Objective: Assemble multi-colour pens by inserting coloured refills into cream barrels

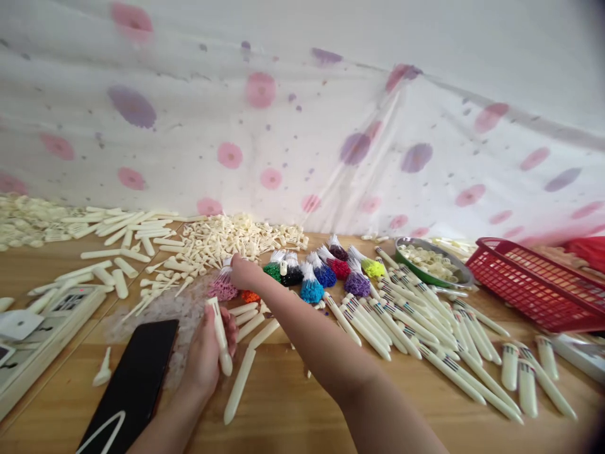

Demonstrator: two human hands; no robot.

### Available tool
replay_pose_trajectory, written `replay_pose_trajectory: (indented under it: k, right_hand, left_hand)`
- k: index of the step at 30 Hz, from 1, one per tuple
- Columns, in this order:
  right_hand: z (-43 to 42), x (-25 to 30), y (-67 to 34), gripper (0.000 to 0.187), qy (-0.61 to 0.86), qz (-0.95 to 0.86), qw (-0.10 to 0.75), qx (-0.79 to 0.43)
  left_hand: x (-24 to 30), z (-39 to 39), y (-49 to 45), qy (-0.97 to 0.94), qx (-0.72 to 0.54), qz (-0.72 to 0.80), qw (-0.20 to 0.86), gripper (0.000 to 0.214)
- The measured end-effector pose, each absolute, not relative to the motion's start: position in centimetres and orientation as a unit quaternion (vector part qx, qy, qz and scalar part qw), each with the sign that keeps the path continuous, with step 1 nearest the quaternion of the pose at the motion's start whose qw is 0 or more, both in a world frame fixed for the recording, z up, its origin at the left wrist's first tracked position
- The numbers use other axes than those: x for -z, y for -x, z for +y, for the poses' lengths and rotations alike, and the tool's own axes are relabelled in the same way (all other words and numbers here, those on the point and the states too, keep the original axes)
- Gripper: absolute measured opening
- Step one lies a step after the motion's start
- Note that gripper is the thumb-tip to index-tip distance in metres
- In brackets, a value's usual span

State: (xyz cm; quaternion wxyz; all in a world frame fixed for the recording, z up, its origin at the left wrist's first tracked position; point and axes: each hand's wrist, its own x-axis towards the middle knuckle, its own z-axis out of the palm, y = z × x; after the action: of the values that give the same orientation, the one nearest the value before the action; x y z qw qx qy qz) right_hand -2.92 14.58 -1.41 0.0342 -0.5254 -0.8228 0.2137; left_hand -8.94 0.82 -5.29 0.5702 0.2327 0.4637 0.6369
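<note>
Head view. The left hand (207, 353) is closed around a cream plastic pen barrel (220, 335). The barrel is held nearly upright, its rounded end pointing down, low over the light wooden table (293, 403).

The right hand (244, 272) reaches forward across the table, with the forearm passing above loose cream barrels. Its fingers are curled downward, and it touches the pink bundle of thin refills (222, 289), with the orange bundle of refills (250, 296) just beside it. Whether the fingers pinch a refill cannot be told.

Further bundles stand in a cluster to the right of that hand:
- a green bundle (273, 270)
- a black bundle (293, 275)
- a light blue bundle (312, 291)
- a red bundle (339, 268)
- a purple bundle (357, 284)
- a yellow-green bundle (374, 268)

A row of assembled cream pens with coloured sliders (401, 321) lies fanned out on the right half of the table. Behind it is a green round bowl of small cream parts (406, 260), and a red plastic mesh basket (534, 284) sits beside the bowl.

A heap of small cream plastic clips (236, 236) lies behind the right hand. A black flat phone (135, 375) lies just left of the left hand. A white sheet with pink and purple spots (283, 126) hangs behind the table.
</note>
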Motion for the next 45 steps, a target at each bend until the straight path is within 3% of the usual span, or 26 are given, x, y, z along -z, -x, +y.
replay_pose_trajectory:
  k: [6, 9, 15, 23, 30, 39, 45]
  right_hand:
    - [14.6, 1.2, 2.0, 0.032, 0.512, -0.843, -0.018, -0.165]
    - [13.7, 1.0, 1.9, 0.033, 0.463, -0.880, 0.009, -0.104]
    - [13.0, 1.8, 0.4, 0.015, 0.279, -0.957, 0.077, 0.025]
    - [13.5, 3.6, -0.7, 0.020, 0.148, -0.976, 0.106, 0.118]
    - [13.6, 4.3, -1.7, 0.023, 0.098, -0.974, 0.148, 0.141]
    - [14.3, 6.7, -1.4, 0.022, 0.213, -0.941, 0.232, 0.126]
    - [12.6, 5.6, -1.9, 0.022, 0.088, -0.966, 0.221, 0.101]
  left_hand:
    - [4.4, 2.3, 10.2, -0.160, -0.665, 0.488, 0.542, 0.034]
    - [4.2, 2.9, 10.2, -0.148, -0.666, 0.483, 0.549, 0.039]
    - [4.8, 3.5, 10.2, -0.132, -0.673, 0.474, 0.553, 0.044]
    - [5.5, 3.7, 10.2, -0.118, -0.676, 0.460, 0.564, 0.039]
    - [5.1, 3.6, 9.6, -0.110, -0.677, 0.451, 0.571, 0.038]
    - [6.1, 4.1, 10.0, -0.106, -0.681, 0.434, 0.580, 0.037]
    - [5.7, 4.1, 9.6, -0.105, -0.691, 0.421, 0.578, 0.035]
